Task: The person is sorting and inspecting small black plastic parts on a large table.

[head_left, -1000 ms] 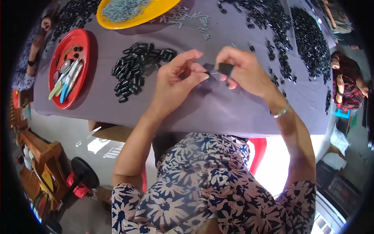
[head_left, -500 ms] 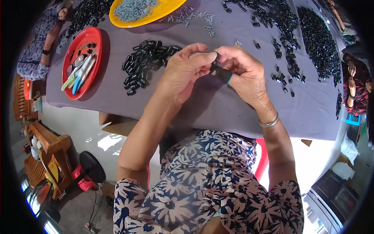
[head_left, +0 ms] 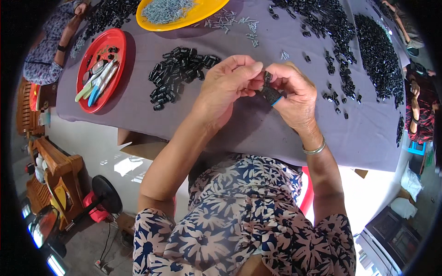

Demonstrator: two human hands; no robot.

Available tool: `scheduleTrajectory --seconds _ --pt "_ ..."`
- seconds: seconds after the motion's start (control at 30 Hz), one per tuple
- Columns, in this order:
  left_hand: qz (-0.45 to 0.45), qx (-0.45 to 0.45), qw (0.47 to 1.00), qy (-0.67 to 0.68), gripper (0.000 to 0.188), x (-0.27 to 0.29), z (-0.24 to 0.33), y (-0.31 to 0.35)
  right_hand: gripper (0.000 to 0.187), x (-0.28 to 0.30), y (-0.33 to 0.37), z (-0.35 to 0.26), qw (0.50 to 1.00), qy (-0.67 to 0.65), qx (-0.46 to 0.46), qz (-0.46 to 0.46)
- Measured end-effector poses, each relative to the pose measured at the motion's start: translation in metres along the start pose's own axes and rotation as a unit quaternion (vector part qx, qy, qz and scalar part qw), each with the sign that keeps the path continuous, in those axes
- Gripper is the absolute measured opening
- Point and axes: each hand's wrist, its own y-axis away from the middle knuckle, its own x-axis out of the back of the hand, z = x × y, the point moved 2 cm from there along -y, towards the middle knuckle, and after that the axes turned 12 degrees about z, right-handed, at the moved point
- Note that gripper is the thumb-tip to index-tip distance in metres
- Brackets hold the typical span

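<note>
Over the near part of the cloth-covered table, my two hands meet fingertip to fingertip. My right hand (head_left: 298, 89) pinches a small black plastic part (head_left: 267, 76) between thumb and index finger. Its thumb wears a black sleeve (head_left: 270, 95) with a blue edge. The left hand (head_left: 223, 89) is closed in a pinch beside that part; whatever its fingertips hold is too small and hidden to name. To the left of my hands lies a heap of similar glossy black parts (head_left: 172, 73). A few small metal pins (head_left: 284, 55) lie beyond my right hand.
A yellow plate (head_left: 202, 16) of metal pins (head_left: 168, 10) stands at the far side, with loose pins beside it. At left, a red tray (head_left: 100, 106) holds several knife-like tools (head_left: 102, 85). Larger black heaps (head_left: 380, 55) spread at right. Other people sit at both sides.
Both hands have moved slightly right in the picture, and the view has shifted a little. The black part now stands more upright in my right fingers, and the left fingertips have drawn slightly back.
</note>
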Motion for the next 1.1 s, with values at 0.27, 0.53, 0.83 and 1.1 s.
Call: scheduleTrajectory --seconds 0.27,0.53,0.83,1.1 --pt "-0.033 -0.055 0.997 -0.031 0.019 0.010 -0.006 -0.004 0.038 -0.004 0.003 -0.001 0.999 0.032 0.014 -0.005" --pt "-0.036 -0.020 0.999 0.004 0.020 0.010 -0.017 -0.005 0.031 -0.008 0.006 0.006 1.000 0.004 -0.020 0.010" --pt "-0.052 -0.152 0.980 -0.119 0.023 0.016 -0.013 -0.005 0.028 -0.007 0.002 -0.009 0.997 0.065 -0.009 -0.050" --pt "-0.021 -0.318 0.902 -0.292 0.038 0.027 -0.030 -0.002 0.039 -0.012 0.008 -0.007 0.973 0.190 0.077 -0.110"
